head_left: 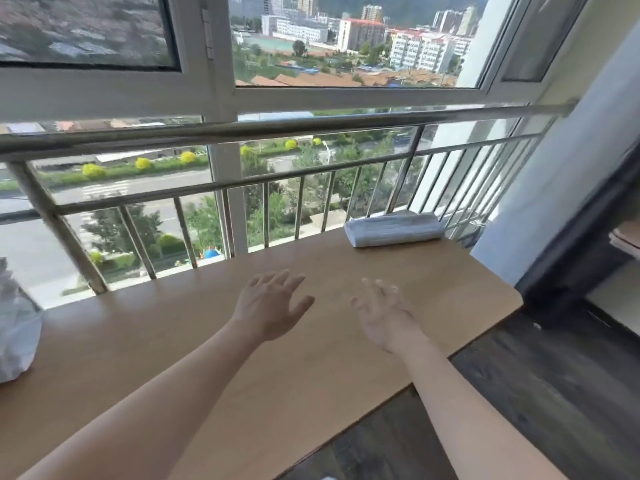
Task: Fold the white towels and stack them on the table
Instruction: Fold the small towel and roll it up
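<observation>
**Caller:** Over the middle of the wooden table (173, 358), both of your hands are up with nothing in them. Talk us through it.

**Me:** Right, my left hand (270, 306) and right hand (386, 315) hover side by side, fingers spread, released, gripping nothing. Bare tabletop beneath them.

**Caller:** And the towels?

**Me:** Ahead and to the right of my right hand, well apart from it, sits a stack of folded white towels (394, 228) at the far edge, just beside the metal railing (242, 133). Way off to the left of my left hand, at the frame's edge, there's a crumpled white heap (15, 341). I'd guess it's unfolded towels, though I can't tell for sure; it could be a bag.

**Caller:** How will one handle?

**Me:** Soft, light and limp, I reckon. No stiffness, so it'll sag wherever I don't hold it. Not slippery, not fragile. Best to pinch two adjacent corners, one per hand, lift until it hangs flat, then lay it in front of me.

**Caller:** Any risk?

**Me:** Corners drooping out of line, making a crooked fold.
</observation>
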Demonstrator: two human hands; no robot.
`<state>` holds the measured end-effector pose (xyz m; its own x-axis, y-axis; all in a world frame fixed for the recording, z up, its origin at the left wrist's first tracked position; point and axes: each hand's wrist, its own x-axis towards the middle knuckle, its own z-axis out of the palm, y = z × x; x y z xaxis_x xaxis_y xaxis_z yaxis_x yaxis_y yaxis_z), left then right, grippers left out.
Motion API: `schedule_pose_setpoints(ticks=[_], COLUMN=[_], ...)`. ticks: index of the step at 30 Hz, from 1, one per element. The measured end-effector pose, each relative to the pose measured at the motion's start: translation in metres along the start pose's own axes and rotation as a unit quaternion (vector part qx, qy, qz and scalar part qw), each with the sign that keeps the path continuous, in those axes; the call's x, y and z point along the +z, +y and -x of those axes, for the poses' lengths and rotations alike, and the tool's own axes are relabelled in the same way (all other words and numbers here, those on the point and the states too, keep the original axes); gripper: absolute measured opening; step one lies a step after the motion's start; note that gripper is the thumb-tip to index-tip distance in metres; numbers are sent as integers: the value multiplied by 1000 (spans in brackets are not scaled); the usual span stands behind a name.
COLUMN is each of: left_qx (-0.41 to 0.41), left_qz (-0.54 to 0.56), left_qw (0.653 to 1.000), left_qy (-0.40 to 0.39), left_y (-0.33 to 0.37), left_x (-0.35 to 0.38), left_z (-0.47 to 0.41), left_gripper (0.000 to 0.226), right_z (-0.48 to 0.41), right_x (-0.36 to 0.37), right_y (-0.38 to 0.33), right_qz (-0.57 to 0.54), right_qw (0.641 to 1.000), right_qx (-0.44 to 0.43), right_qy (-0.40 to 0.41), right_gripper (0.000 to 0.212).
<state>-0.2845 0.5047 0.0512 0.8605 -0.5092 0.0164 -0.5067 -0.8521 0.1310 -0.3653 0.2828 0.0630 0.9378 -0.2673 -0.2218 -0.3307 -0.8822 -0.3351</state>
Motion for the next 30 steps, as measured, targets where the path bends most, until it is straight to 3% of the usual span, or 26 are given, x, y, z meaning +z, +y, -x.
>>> schedule_pose_setpoints(ticks=[12,24,30], left_qx=[-24,-70,-92], left_qz=[39,60,82], left_qw=[997,994,992], left_qy=[-54,-65,-8], left_y=[79,155,197], left_x=[70,115,157], left_z=[-170,-302,-379], left_gripper=[65,68,52], right_z=[-148,-296,-389], right_x=[-55,-74,-67], right_y=[120,221,293], right_qz=[23,-26,-96], right_qw=[998,996,988], right_qx=[38,9,-41], right_qy=[-37,-84,-109], right_gripper=[64,62,62])
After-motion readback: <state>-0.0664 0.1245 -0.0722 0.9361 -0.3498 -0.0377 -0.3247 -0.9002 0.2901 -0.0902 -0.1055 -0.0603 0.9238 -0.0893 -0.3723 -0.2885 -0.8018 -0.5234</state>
